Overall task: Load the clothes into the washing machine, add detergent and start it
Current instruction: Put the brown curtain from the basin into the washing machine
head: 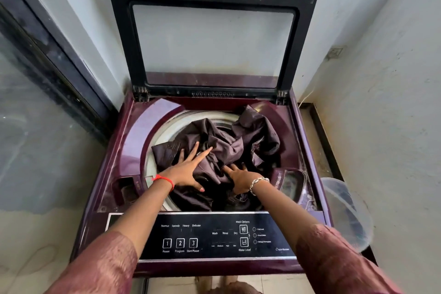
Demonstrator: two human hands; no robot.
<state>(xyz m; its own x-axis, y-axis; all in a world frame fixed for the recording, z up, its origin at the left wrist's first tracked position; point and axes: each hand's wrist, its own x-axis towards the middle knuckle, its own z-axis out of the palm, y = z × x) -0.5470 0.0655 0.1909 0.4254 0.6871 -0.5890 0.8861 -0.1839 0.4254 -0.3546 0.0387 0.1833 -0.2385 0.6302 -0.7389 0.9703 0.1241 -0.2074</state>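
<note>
Maroon washing machine (143, 131) stands open; dark clothes (241, 141) heap in its drum (167, 132), one fold over the drum's far-right rim. Left hand (186, 172), fingers spread, and right hand (241, 178), fingers straight, press the heap: best to push evenly and tuck that fold in.

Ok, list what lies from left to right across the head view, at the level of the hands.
Glass panel → left hand → right hand → detergent compartment → clear plastic tub on the floor.
</note>
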